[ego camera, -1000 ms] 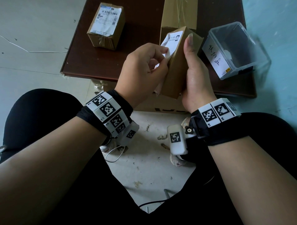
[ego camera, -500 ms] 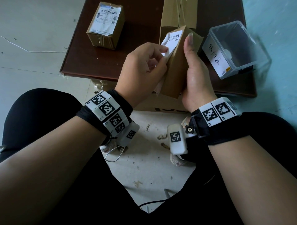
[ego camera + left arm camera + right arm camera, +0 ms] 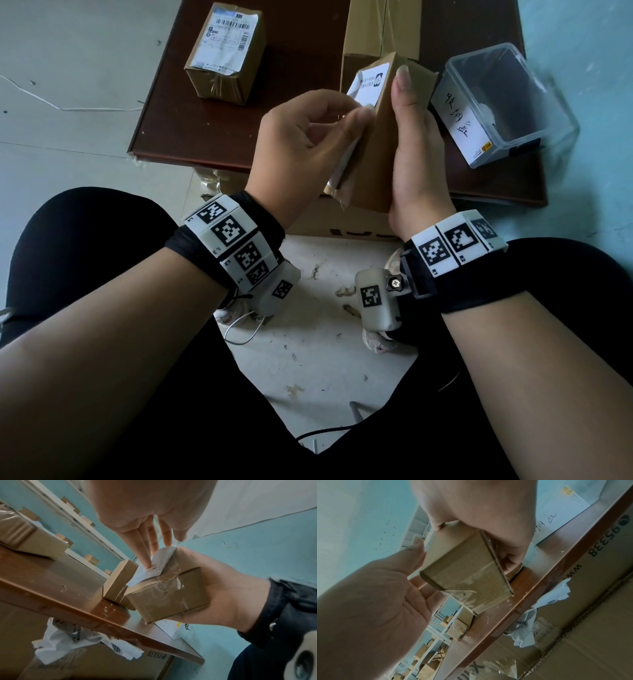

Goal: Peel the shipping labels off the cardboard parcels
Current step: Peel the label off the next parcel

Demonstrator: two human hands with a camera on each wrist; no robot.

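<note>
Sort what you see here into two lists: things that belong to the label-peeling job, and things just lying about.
Belongs to the job:
held parcel
its white label, part lifted
left hand, pinching the label
right hand, gripping the parcel
labelled parcel on the table

Just lying about:
clear plastic tub
tall cardboard box
crumpled white bag

Both forearms raised side by side, left hand [image 3: 308, 137] fingers curled and pinching, right hand [image 3: 416, 161] upright, clasping

Black wristbands [image 3: 455, 274], white coded tags [image 3: 226, 233], dark trousers [image 3: 85, 219]
</note>
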